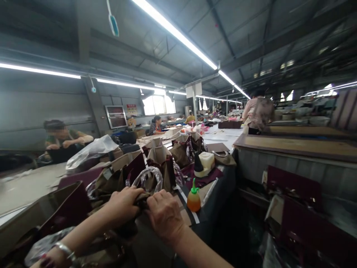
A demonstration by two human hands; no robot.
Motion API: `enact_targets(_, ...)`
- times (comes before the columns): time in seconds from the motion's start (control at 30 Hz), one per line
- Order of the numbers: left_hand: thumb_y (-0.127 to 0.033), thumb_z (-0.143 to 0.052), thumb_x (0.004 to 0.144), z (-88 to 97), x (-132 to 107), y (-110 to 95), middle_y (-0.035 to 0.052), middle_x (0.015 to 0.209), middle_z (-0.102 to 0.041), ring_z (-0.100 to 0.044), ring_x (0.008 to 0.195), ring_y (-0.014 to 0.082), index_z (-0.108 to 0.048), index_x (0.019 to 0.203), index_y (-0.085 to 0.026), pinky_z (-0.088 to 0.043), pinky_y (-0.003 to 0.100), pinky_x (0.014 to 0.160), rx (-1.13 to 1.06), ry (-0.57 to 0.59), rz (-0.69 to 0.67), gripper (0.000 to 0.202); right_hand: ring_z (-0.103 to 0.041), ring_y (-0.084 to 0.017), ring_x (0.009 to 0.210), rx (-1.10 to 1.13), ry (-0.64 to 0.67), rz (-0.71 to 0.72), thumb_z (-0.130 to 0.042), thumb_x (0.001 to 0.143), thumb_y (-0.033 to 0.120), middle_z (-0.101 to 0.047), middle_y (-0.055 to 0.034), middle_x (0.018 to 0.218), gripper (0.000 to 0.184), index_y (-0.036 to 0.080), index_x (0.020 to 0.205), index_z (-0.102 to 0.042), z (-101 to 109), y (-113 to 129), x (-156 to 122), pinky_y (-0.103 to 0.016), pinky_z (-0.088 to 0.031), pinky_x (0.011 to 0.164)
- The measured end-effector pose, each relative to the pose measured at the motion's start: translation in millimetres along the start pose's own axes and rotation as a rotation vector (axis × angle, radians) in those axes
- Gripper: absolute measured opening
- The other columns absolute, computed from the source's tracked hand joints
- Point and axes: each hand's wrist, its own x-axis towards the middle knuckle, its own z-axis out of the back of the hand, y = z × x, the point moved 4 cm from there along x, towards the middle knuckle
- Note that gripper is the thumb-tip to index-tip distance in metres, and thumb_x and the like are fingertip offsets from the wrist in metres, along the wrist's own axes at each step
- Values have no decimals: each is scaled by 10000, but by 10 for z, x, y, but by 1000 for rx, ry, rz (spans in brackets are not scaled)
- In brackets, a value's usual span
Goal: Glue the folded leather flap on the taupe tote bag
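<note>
Side by side at the lower middle, my left hand (122,204) and my right hand (166,212) are closed on the dark brown top edge of a handbag (149,238). The fingers wrap over this edge, and the exact part they pinch is partly hidden. Just beyond them rises a handle wrapped in clear plastic (152,173). To the right of my right hand stands a small squeeze bottle (193,199) with orange liquid and a green spout. Brown and maroon handbags (161,163) crowd the table ahead.
A cream-coloured container (205,163) with a dark cone beside it sits on maroon material. Maroon bag pieces (292,186) hang or lie at the right, below a long bench (292,143). Co-workers are at the left (60,137) and right (258,111). Clear plastic (92,150) covers items at left.
</note>
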Motion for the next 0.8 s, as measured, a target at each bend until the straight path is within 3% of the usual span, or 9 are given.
enact_targets(0.17,-160,-487,539,-38,-63,-2,117,1174,-562,-494,1126,314,-549,1190,-213,-394,487,892,16,4,34,656,-533,-188,762,4,14,-48,-544,826,167,-602,-17,797,39,194,799,-552,-59,-27,-2,-295,-432,654)
enact_targets(0.4,-289,-629,461,-11,-120,-82,129,1227,-525,-430,1180,353,-494,1264,-195,-354,494,943,23,104,91,819,-562,-186,752,55,62,-170,-612,759,165,-619,-7,778,56,197,792,-582,-32,-30,26,-281,-436,637)
enact_targets(0.53,-244,-483,642,-15,-135,-109,113,1049,-597,-519,1040,328,-609,1087,-205,-392,475,842,100,-53,86,465,-582,-187,775,110,90,-239,-605,765,175,-641,-14,797,24,191,779,-595,-27,-32,22,-286,-440,663)
enact_targets(0.6,-192,-422,668,-36,-127,-112,96,1001,-600,-531,1011,304,-645,956,-220,-398,432,822,122,-134,61,366,-590,-192,785,136,101,-272,-599,773,186,-651,-28,815,21,179,791,-606,-28,-47,11,-292,-446,684)
enact_targets(0.7,-162,-406,664,-71,-78,-96,59,1082,-598,-514,1078,260,-647,896,-238,-383,375,872,79,-176,-9,344,-595,-193,805,177,117,-288,-611,788,284,-662,-38,839,114,175,817,-628,43,-62,-21,-292,-457,715)
enact_targets(0.8,-126,-381,650,-67,-27,-81,23,1031,-644,-557,1035,211,-630,954,-248,-354,355,913,11,-141,-55,411,-580,-210,902,260,98,-290,-658,747,450,-664,-35,903,307,203,929,-642,328,-42,-112,-310,-465,776)
